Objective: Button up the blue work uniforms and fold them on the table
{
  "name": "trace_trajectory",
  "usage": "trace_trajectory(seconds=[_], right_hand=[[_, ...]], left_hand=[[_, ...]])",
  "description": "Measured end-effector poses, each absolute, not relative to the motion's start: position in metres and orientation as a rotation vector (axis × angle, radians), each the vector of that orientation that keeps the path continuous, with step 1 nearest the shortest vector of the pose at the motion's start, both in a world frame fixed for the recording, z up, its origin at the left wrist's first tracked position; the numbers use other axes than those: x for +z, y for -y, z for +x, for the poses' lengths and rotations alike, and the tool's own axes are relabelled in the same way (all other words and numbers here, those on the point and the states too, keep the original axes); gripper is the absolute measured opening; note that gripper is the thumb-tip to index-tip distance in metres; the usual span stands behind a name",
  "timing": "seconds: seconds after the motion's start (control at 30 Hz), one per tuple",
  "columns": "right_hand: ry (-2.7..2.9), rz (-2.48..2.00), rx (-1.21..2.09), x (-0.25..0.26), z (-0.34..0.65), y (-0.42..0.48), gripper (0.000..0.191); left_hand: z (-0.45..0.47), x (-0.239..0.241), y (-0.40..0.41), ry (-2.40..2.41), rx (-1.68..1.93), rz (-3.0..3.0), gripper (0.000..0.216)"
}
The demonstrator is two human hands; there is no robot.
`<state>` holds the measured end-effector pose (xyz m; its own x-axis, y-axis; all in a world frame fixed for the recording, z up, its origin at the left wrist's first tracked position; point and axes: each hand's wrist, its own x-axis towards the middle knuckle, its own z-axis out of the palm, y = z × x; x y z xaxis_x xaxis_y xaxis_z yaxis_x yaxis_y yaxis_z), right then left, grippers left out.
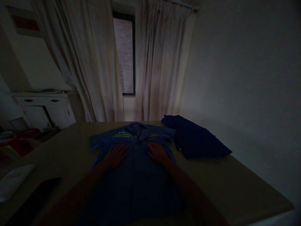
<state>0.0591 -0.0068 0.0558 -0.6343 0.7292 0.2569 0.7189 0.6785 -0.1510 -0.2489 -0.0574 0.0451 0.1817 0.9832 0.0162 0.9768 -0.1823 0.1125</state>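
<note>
"What do we have closest to us?"

"Our forearms (87,182), reaching up from the bottom of our view over the lower part of a blue shirt (134,179). Left of them, on the table (211,188), we see a dark, flat slab (35,199), and just beyond it a white thing (15,182), partly cut off by the edge of our view. The light is too dim for us to tell what either is."

"And our hands?"

"Both lie flat on the shirt, palms down, fingers spread: our left hand (117,155) on one side of the front seam, our right hand (158,153) on the other, well apart."

"How does the shirt lie?"

"Front up on the table before us, collar (135,125) away from us, short sleeves out to the sides. Past our fingertips we find yellow-green stripes (124,135) across the chest and pale lettering, too small for us to read."

"What's beside it?"

"A darker blue cloth (199,138), to the right. The right-hand sleeve meets its edge; we can't tell whether they overlap."

"And farther off?"

"Red things (25,142) past the table's left side, then a pale cabinet (44,106). Behind the table, we see long curtains (91,62), parted at a narrow window (124,53)."
</note>
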Motion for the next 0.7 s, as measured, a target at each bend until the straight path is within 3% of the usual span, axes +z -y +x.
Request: trace_trajectory(seconds=[0.1, 0.17, 0.33, 0.57, 0.7], right_hand=[[2.713, -1.011, 0.021, 0.071, 0.042, 0.031, 0.032], [2.767, -0.965, 0.198, 0.074, 0.03, 0.05, 0.026], [2.722, -0.76, 0.555, 0.058, 0.031, 0.082, 0.043], [2.788, -0.662, 0.357, 0.054, 0.045, 0.09, 0.022], [2.798, -0.644, 0.212, 0.057, 0.036, 0.095, 0.015]], left_hand=[[-0.222, 0.055, 0.062, -2.015, 0.24, 2.281, 0.046], [-0.199, 0.055, 0.068, -2.033, 0.327, 2.246, 0.038], [-0.167, 0.042, 0.1, -2.001, 0.455, 2.118, 0.041], [-0.165, 0.04, 0.122, -2.042, 0.429, 1.924, 0.047], [-0.161, 0.043, 0.119, -1.762, 0.589, 1.94, 0.032]])
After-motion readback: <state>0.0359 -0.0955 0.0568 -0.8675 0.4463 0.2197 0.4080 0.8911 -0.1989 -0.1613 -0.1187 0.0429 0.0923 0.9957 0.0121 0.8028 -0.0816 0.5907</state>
